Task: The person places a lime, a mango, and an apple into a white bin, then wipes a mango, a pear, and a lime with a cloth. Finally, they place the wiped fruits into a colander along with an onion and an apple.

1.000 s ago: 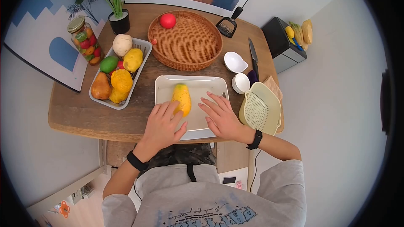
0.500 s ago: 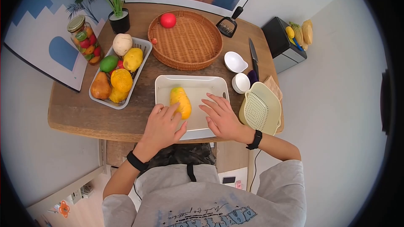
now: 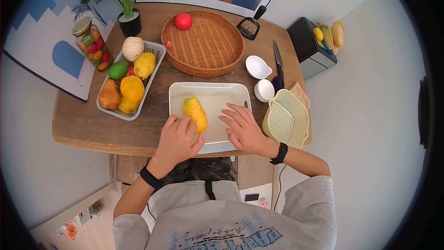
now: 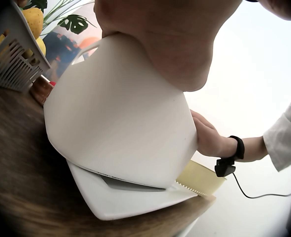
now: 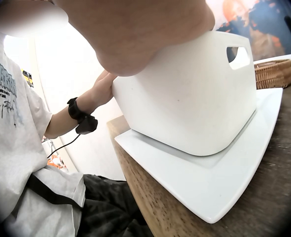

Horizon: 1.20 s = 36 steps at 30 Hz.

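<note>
A yellow papaya [image 3: 196, 112] with a greenish upper end lies slightly tilted in the left half of a white basin [image 3: 217, 86]. Bent fingers of my left hand [image 3: 176, 142] are at the papaya's lower left side, the thumb at its lower end, so its bottom part is partly covered. My right hand [image 3: 243, 132] is spread over the basin's right side, a short way from the papaya, holding nothing. Both wrist views show the basin's outer wall [image 4: 116, 108] with a hand over its rim and a white plate [image 5: 209, 192] underneath; the papaya is hidden there.
Left stands a grey basket [image 3: 147, 89] of fruit, beside a jar [image 3: 95, 48]. Behind the basin sits a wicker tray [image 3: 203, 41] holding a red fruit. On the right are white bowls [image 3: 258, 67], a knife [image 3: 278, 58] and a yellow colander [image 3: 286, 120].
The papaya has turned and shifted slightly left and down, its green end now pointing more to the upper left. My left fingers bend more around it; the right hand stays nearly still.
</note>
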Each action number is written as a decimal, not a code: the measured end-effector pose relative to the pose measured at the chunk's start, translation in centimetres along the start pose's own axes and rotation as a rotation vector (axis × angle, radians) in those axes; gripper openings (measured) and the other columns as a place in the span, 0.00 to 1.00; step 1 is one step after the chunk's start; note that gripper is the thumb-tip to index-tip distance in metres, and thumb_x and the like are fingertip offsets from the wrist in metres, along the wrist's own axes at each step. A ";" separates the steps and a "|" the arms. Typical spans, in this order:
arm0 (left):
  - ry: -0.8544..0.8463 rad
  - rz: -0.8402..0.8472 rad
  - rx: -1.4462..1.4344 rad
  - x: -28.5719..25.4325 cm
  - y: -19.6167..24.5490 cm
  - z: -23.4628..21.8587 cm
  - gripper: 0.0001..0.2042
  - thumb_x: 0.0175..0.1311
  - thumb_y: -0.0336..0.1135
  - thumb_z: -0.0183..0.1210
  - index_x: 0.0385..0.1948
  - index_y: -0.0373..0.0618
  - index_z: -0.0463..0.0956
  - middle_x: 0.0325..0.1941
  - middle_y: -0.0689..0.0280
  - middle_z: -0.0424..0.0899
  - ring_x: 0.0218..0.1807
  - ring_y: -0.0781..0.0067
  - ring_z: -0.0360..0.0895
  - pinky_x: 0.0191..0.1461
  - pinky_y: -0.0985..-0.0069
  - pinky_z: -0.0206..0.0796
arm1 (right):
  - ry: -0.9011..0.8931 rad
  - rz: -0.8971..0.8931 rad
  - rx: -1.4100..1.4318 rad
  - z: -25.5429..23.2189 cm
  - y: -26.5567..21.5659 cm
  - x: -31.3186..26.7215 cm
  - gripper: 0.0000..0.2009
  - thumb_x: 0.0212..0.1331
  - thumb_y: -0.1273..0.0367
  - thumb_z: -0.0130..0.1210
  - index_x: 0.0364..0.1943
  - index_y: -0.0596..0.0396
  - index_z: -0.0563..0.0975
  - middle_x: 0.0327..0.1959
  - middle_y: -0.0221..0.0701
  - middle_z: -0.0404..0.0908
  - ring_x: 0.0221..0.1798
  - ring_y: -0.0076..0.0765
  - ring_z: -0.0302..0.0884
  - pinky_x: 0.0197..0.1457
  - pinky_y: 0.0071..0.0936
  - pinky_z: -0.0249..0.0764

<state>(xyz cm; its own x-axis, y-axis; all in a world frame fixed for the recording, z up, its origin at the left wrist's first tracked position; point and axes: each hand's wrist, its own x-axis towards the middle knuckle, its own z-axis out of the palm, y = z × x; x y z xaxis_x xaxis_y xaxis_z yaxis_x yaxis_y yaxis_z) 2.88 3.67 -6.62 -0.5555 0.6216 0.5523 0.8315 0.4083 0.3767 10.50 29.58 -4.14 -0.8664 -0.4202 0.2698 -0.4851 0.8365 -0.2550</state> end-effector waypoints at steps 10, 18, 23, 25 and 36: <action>-0.001 0.022 0.009 -0.1 -0.2 0.5 0.12 0.61 0.39 0.63 0.24 0.41 0.79 0.24 0.59 0.78 0.33 0.58 0.77 0.51 0.63 0.67 | 0.009 -0.004 0.006 0.2 0.1 -0.1 0.19 0.63 0.73 0.54 0.59 0.60 0.77 0.65 0.45 0.75 0.76 0.58 0.65 0.74 0.58 0.63; 0.003 0.022 0.008 0.0 -0.2 0.4 0.11 0.62 0.40 0.63 0.27 0.40 0.79 0.28 0.58 0.79 0.36 0.57 0.77 0.52 0.62 0.67 | 0.021 -0.003 0.006 0.2 0.1 -0.1 0.18 0.63 0.73 0.55 0.57 0.60 0.78 0.65 0.46 0.75 0.75 0.59 0.66 0.73 0.58 0.64; -0.006 0.022 0.000 0.1 -0.2 0.4 0.11 0.62 0.40 0.63 0.28 0.41 0.80 0.29 0.59 0.79 0.36 0.57 0.77 0.53 0.62 0.67 | 0.036 -0.020 0.020 0.4 0.3 -0.2 0.12 0.63 0.72 0.55 0.50 0.59 0.78 0.65 0.45 0.76 0.75 0.59 0.66 0.72 0.58 0.64; -0.020 0.023 -0.006 0.0 -0.2 0.3 0.11 0.62 0.40 0.63 0.27 0.41 0.80 0.29 0.59 0.78 0.36 0.57 0.77 0.53 0.61 0.67 | 0.035 -0.023 0.032 0.4 0.4 -0.2 0.10 0.63 0.72 0.56 0.47 0.58 0.78 0.65 0.45 0.76 0.75 0.60 0.66 0.72 0.58 0.65; -0.009 0.025 0.003 0.2 -0.1 0.2 0.11 0.62 0.40 0.64 0.30 0.40 0.79 0.30 0.59 0.79 0.37 0.56 0.77 0.54 0.61 0.67 | 0.012 0.009 -0.028 0.1 -0.1 0.0 0.17 0.66 0.69 0.55 0.57 0.59 0.80 0.74 0.49 0.69 0.79 0.60 0.61 0.73 0.57 0.63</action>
<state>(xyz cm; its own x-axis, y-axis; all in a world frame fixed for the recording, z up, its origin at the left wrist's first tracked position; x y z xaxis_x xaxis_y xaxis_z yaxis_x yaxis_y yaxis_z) 2.71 3.85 -6.68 -0.5344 0.6374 0.5550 0.8451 0.3943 0.3609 10.53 29.48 -4.17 -0.8689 -0.4090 0.2787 -0.4740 0.8496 -0.2312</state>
